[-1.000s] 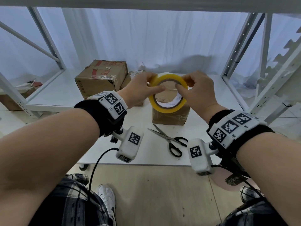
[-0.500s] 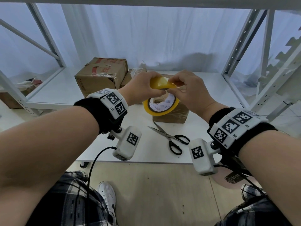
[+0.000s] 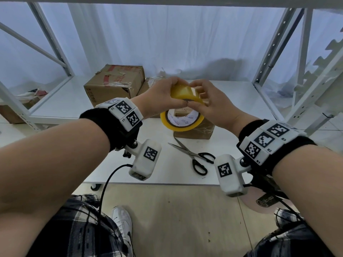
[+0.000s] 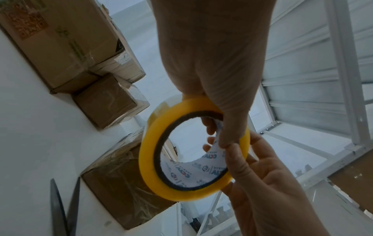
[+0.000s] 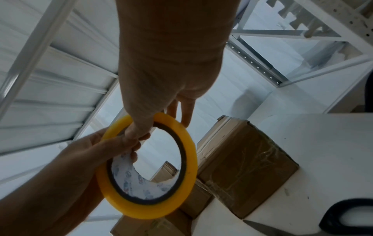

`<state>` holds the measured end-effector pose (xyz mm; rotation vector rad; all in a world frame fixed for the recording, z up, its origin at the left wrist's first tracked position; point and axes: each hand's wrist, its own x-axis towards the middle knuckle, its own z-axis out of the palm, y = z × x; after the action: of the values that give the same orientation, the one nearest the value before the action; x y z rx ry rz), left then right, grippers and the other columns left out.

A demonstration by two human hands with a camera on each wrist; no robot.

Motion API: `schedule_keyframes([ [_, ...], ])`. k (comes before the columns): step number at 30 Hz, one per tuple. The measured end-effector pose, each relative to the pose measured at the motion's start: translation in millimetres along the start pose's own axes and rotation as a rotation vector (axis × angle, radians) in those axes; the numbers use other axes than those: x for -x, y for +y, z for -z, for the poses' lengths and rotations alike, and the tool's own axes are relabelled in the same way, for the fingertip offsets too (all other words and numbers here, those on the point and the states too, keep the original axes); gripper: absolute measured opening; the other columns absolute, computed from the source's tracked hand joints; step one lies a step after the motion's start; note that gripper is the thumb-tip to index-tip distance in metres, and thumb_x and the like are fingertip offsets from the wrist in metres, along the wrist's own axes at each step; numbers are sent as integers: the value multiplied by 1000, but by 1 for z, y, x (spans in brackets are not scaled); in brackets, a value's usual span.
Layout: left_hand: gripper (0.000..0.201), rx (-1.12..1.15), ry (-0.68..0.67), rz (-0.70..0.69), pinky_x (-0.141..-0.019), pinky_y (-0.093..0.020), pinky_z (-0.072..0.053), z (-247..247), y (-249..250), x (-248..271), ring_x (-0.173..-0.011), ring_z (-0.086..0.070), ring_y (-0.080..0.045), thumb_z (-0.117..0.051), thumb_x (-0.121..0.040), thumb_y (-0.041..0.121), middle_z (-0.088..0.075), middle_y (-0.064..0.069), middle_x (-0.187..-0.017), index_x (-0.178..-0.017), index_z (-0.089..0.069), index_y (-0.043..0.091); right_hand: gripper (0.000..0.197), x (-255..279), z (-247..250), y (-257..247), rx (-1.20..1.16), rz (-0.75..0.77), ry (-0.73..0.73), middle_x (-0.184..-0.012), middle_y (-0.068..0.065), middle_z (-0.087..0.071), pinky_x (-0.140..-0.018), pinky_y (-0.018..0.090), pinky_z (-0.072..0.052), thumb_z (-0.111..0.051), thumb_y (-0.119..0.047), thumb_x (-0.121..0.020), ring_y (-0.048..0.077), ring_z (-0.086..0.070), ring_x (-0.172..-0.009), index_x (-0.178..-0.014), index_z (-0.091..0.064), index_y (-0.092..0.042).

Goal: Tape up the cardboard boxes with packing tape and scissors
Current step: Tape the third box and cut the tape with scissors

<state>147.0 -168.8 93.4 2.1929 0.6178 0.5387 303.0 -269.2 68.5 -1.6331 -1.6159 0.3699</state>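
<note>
Nearest, on the front part of the white bench (image 3: 115, 164), the black-handled scissors (image 3: 194, 156) lie flat with their blades parted, tips toward the small cardboard box (image 3: 194, 129). That box, wrapped in clear tape, sits just behind the scissors.

Above the small box, both hands hold the yellow roll of packing tape (image 3: 181, 125) in the air, clear of the bench. The left hand (image 3: 159, 100) has its fingers curled round the top of the roll, thumb on the near side and fingers reaching through the core. The right hand (image 3: 211, 106) pinches the same upper part of the roll from the other side; its thumb tip meets the left thumb tip at the roll's edge, and its other fingers lie curled over the outer surface. In the left wrist view the roll (image 4: 193, 148) stands on edge, with printed white paper lining the inside of the core.

Behind and left of the small box, a larger cardboard box (image 3: 115, 84) with red markings stands on the bench, and another taped box (image 3: 150, 84) sits just beside it. Farther back hangs a white curtain (image 3: 167, 38), framed by the white metal rack posts (image 3: 272, 45).
</note>
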Motion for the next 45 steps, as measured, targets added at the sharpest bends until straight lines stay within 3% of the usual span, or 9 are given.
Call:
schedule_keyframes([
  [4, 44, 82, 68, 69, -65, -13, -51, 4, -3, 1, -78, -63, -9, -74, -83, 22, -62, -4, -100, -118, -48, 17, 30, 0, 0, -1, -116, -14, 124, -107, 3, -61, -92, 37, -51, -69, -26, -86, 22, -58, -103, -111, -53, -31],
  [9, 36, 74, 154, 105, -63, -15, -49, 3, -3, 1, -72, -60, -11, -66, -89, 27, -61, -8, -92, -116, -54, 7, 25, -6, -5, -6, -75, -16, 405, -102, 3, -68, -93, 36, -51, -72, -18, -85, 18, -62, -97, -109, -68, -13],
  [14, 40, 73, 47, 151, -73, -27, -50, 6, 4, 1, -85, -60, -17, -66, -86, 27, -60, -6, -99, -120, -51, 12, 29, -4, -5, -3, 129, 132, 356, -105, 11, -66, -89, 39, -51, -69, -16, -84, 26, -62, -96, -111, -67, -4],
  [19, 35, 99, -46, 176, -68, -26, -43, 3, 8, 6, -73, -53, -12, -61, -71, 30, -55, 2, -80, -103, -57, 15, 29, -3, -12, -1, 293, 336, 344, -103, 12, -67, -83, 50, -52, -72, -13, -79, 31, -64, -92, -105, -69, -1],
  [24, 32, 108, 47, 143, -69, -24, -46, 3, 7, 5, -72, -56, -11, -66, -84, 16, -60, 0, -82, -113, -60, 5, 25, -2, -10, -1, 303, 345, 397, -97, 14, -67, -80, 41, -54, -73, -14, -79, 31, -64, -87, -101, -70, -1],
  [33, 46, 63, 120, 43, -73, -13, -52, 3, 10, 8, -86, -61, -3, -77, -79, 29, -64, 5, -98, -119, -58, 16, 29, -3, -9, 1, 359, 399, 339, -107, 14, -68, -85, 38, -52, -66, -13, -83, 33, -65, -95, -110, -69, 0],
  [38, 50, 53, 87, 39, -68, -7, -47, 3, 9, 8, -88, -59, -2, -75, -80, 31, -60, 10, -102, -124, -54, 18, 30, -2, -8, 4, 355, 399, 390, -95, 14, -66, -77, 34, -51, -62, -25, -83, 31, -64, -84, -99, -69, -1],
  [41, 43, 136, 116, 69, -75, -13, -51, 1, 10, 7, -89, -61, -4, -75, -81, 28, -63, 7, -102, -119, -56, 19, 23, -2, -8, 2, 283, 353, 427, -87, 14, -64, -70, 37, -52, -70, -21, -81, 28, -60, -76, -91, -66, -1],
  [45, 31, 259, 125, 118, -78, -24, -53, 1, 8, 6, -82, -64, -9, -69, -86, 22, -68, -3, -100, -114, -60, 12, 23, -3, -6, -3, 173, 286, 446, -82, 4, -58, -69, 19, -42, -76, -19, -78, 16, -50, -74, -86, -62, -3],
])
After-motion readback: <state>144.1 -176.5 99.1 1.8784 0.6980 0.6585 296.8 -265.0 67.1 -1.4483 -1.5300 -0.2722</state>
